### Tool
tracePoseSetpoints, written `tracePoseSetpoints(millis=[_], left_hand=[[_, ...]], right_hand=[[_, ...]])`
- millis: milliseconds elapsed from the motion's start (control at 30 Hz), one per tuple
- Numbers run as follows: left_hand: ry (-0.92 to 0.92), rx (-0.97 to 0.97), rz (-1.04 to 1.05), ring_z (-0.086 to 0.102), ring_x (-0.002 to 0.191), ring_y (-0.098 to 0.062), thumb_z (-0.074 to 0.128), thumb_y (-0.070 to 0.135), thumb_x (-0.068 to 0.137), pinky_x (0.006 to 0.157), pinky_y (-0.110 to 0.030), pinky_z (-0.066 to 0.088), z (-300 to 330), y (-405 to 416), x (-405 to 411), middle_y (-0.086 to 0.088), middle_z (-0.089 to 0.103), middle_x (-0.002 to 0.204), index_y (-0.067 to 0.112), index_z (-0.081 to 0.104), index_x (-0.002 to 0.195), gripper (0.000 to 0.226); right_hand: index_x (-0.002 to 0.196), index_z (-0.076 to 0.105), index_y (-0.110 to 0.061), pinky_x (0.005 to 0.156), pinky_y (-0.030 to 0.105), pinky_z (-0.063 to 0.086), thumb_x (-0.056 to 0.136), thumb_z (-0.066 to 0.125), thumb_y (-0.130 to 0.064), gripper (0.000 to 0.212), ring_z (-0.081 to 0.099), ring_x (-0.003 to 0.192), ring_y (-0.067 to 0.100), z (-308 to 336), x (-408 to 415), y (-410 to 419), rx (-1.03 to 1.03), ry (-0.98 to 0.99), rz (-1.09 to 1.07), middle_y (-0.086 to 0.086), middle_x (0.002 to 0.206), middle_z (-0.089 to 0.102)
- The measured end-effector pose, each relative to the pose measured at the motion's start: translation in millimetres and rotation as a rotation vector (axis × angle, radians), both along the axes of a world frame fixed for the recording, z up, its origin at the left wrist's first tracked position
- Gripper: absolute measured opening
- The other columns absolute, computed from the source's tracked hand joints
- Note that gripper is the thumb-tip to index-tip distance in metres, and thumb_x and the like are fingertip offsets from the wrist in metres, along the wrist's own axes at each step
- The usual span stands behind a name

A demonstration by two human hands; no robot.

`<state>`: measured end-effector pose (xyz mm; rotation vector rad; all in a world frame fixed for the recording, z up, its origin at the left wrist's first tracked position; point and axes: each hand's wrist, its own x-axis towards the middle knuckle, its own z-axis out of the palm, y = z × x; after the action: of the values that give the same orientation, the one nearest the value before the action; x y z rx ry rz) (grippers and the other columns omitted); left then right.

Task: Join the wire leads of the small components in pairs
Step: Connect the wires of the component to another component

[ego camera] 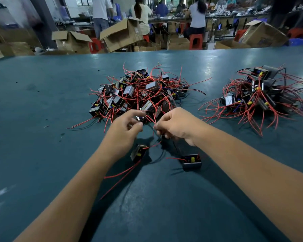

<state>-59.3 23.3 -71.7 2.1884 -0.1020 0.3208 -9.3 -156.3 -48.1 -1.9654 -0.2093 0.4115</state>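
Head view: left hand (128, 125) and right hand (173, 126) each pinch thin leads above two components (191, 160) on the desk (42, 102); nearby pile (138, 91) wires risk snagging.

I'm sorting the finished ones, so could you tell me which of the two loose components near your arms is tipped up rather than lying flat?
The left component, below the left hand. It stands tilted on edge; the right component lies flat, open side up.

A teal table (42, 102) carries two wired-component piles (138, 91) (259, 95) and two loose components (139, 152) (191, 161).
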Motion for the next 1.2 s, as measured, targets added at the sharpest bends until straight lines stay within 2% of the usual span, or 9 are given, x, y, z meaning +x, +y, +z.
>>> tracePoseSetpoints(millis=[67, 133, 200, 400, 533, 700, 800, 1033, 1200], left_hand=[[-0.067, 0.145, -0.071, 0.055, 0.068, 0.001, 0.058, 0.009, 0.098, 0.066, -0.017, 0.045, -7, -11, 3, 0.008, 0.065, 0.094, 0.03, 0.061, 0.129, 0.038], [-0.136, 0.265, -0.072, 0.055, 0.079, 0.003, 0.062, 0.008, 0.097, 0.074, -0.009, 0.043, -9, -11, 8, 0.008, 0.065, 0.103, 0.021, 0.066, 0.124, 0.03], [-0.154, 0.301, -0.077, 0.057, 0.084, -0.003, 0.063, 0.007, 0.096, 0.08, -0.016, 0.047, -9, -9, 12, 0.005, 0.067, 0.101, 0.016, 0.069, 0.118, 0.024], [-0.244, 0.381, -0.079, 0.056, 0.082, -0.013, 0.068, 0.007, 0.091, 0.079, -0.035, 0.05, -5, -6, 13, 0.0, 0.067, 0.091, 0.009, 0.07, 0.098, 0.007], [-0.244, 0.39, -0.085, 0.061, 0.083, -0.017, 0.072, 0.007, 0.089, 0.079, -0.04, 0.052, -6, -4, 13, -0.001, 0.069, 0.088, 0.008, 0.071, 0.093, 0.004], [-0.269, 0.41, -0.094, 0.065, 0.083, -0.015, 0.074, 0.012, 0.088, 0.079, -0.042, 0.054, -7, 1, 12, 0.002, 0.072, 0.088, 0.012, 0.074, 0.091, 0.003], [-0.255, 0.432, -0.05, 0.065, 0.082, -0.013, 0.072, 0.014, 0.09, 0.078, -0.041, 0.055, -7, 6, 13, 0.005, 0.071, 0.087, 0.016, 0.072, 0.092, 0.003], [-0.161, 0.228, 0.109, 0.066, 0.079, -0.007, 0.065, 0.005, 0.094, 0.078, -0.027, 0.056, -5, 19, 14, 0.005, 0.07, 0.088, 0.02, 0.064, 0.098, 0.015], [-0.167, -0.088, 0.201, 0.066, 0.065, -0.015, 0.051, -0.004, 0.089, 0.06, -0.025, 0.05, 27, 30, 5, 0.0, 0.071, 0.077, 0.021, 0.062, 0.085, 0.028]], right_hand=[[0.079, 0.073, -0.004, 0.035, 0.012, 0.032, 0.089, 0.064, -0.005, 0.014, 0.05, 0.04, 0.007, -2, -2, -1, -0.021, -0.021, 0.027, 0.001, 0.059, 0.067], [0.081, 0.075, -0.005, 0.036, 0.013, 0.033, 0.09, 0.065, -0.006, 0.013, 0.051, 0.042, 0.006, -2, -2, -2, -0.041, -0.045, 0.036, 0.002, 0.062, 0.069], [0.081, 0.075, -0.005, 0.035, 0.013, 0.034, 0.089, 0.068, -0.007, 0.012, 0.052, 0.041, 0.005, -2, -2, -3, -0.034, -0.051, 0.039, 0.003, 0.063, 0.07], [0.072, 0.074, -0.006, 0.038, 0.016, 0.037, 0.087, 0.069, -0.006, 0.015, 0.059, 0.048, 0.009, -7, -2, -4, -0.049, -0.065, 0.008, 0.006, 0.064, 0.072], [0.067, 0.072, -0.002, 0.042, 0.02, 0.044, 0.084, 0.065, -0.002, 0.019, 0.062, 0.052, 0.016, -13, -3, -4, 0.006, -0.049, -0.063, 0.017, 0.069, 0.072], [0.06, 0.07, -0.002, 0.048, 0.022, 0.05, 0.084, 0.063, -0.001, 0.025, 0.063, 0.049, 0.019, -16, -4, -1, 0.031, -0.053, -0.115, 0.013, 0.059, 0.069], [0.064, 0.07, -0.001, 0.049, 0.023, 0.051, 0.086, 0.061, 0.001, 0.024, 0.064, 0.051, 0.019, -14, -5, -4, 0.037, -0.025, -0.069, 0.012, 0.06, 0.069], [0.075, 0.065, 0.001, 0.048, 0.022, 0.052, 0.09, 0.06, 0.002, 0.016, 0.063, 0.051, 0.016, -2, -8, -15, 0.212, 0.092, 0.0, 0.011, 0.062, 0.068], [0.08, 0.059, 0.003, 0.047, 0.02, 0.054, 0.094, 0.058, -0.001, 0.015, 0.069, 0.055, 0.019, 14, -16, -18, 0.448, 0.257, 0.024, 0.017, 0.067, 0.07]])
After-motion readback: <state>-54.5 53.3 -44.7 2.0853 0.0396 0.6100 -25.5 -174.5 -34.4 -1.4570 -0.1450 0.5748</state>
